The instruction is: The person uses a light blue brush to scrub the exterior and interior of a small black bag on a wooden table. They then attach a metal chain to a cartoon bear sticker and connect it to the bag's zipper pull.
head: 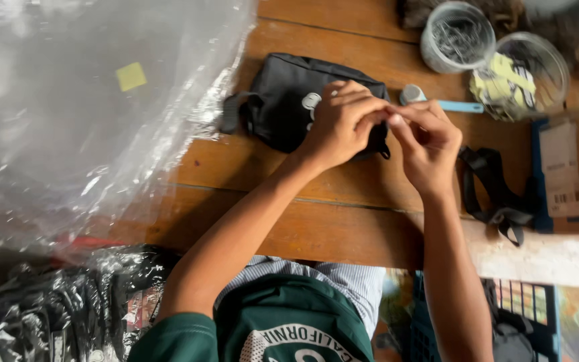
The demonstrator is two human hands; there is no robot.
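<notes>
Two hands meet over the black pouch (283, 107) on the wooden tabletop (343, 221): left hand (340, 124) curled, fingers resting on the pouch's right end; right hand (427, 144) pinched against the left fingertips, whatever it grips too small to tell. Right of the pouch lies a black strap (494, 191); beyond it, two clear jars (457, 37).
</notes>
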